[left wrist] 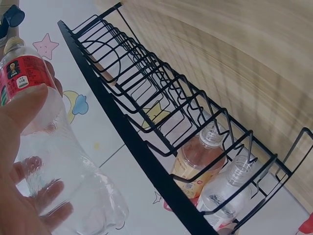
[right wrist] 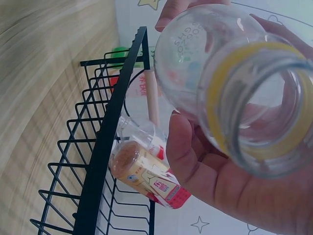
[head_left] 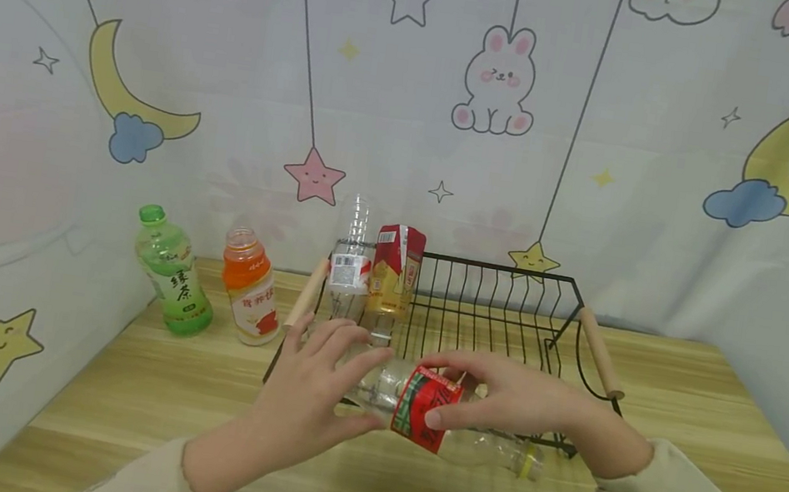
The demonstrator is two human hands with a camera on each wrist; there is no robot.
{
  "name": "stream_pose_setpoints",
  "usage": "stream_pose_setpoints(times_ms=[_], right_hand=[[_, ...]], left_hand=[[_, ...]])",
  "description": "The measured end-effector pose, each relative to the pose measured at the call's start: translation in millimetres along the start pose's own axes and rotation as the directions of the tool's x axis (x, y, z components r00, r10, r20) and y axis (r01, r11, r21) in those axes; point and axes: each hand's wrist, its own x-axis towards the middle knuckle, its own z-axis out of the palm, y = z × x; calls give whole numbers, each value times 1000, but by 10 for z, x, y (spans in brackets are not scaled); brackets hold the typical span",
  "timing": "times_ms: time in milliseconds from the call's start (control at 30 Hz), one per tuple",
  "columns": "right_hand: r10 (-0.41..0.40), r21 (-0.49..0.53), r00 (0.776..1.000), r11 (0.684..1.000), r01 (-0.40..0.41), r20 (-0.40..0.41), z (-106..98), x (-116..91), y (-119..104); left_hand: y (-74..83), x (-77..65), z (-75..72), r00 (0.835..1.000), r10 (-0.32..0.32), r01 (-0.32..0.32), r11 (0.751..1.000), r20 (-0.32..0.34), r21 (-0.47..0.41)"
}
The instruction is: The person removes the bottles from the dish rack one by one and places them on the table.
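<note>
A clear plastic bottle [head_left: 472,446] with a red and green label lies sideways in the air, its uncapped neck with a yellow ring to the right. My left hand [head_left: 306,389] holds the base end; in the left wrist view its thumb [left wrist: 29,105] lies over the front and its fingers show through the plastic. My right hand [head_left: 503,391] grips the label part, thumb in front. Behind the bottle stands a black wire basket [head_left: 483,317] with wooden handles. In its left end are a clear bottle [head_left: 348,273] with a white label and a red and gold bottle [head_left: 394,275].
A green tea bottle [head_left: 174,274] with a green cap stands on the wooden table [head_left: 114,408] left of the basket. Beside it is an open orange bottle [head_left: 250,289]. A printed curtain [head_left: 413,114] closes off the back and sides.
</note>
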Motion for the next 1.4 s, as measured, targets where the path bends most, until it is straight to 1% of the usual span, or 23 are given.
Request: stream_pose_setpoints(times_ms=[167, 433, 567, 667, 800, 1000, 1200, 1400], right_hand=[[2, -2, 1000, 1000, -2, -4, -5, -9, -26], [0, 20, 1000, 1000, 0, 0, -39, -25, -40], [0, -3, 1000, 1000, 0, -16, -79, -36, -59], [-16, -43, 999, 999, 14, -37, -114, -36, -76], [-33, -65, 998, 997, 29, -60, -159, -29, -85], [-20, -21, 995, 1000, 18, -93, -210, -8, -95], [-24, 18, 993, 999, 27, -118, -270, 85, -87], [13, 43, 989, 999, -7, -148, -338, 182, -69]], left_hand=[[-7, 6, -11, 1000, -13, 13, 1000, 11, 9], [-37, 21, -11, 999, -1, 1, 1000, -32, 14], [-50, 22, -23, 999, -5, 6, 1000, -32, 11], [-57, 25, -26, 999, -4, 4, 1000, -32, 8], [-58, 34, -35, 999, -1, 2, 1000, -33, 14], [-49, 37, -70, 999, -21, 21, 999, -28, 25], [-50, 29, -105, 999, -42, 43, 999, -17, 21], [-59, 16, -122, 998, -62, 63, 998, -31, 11]])
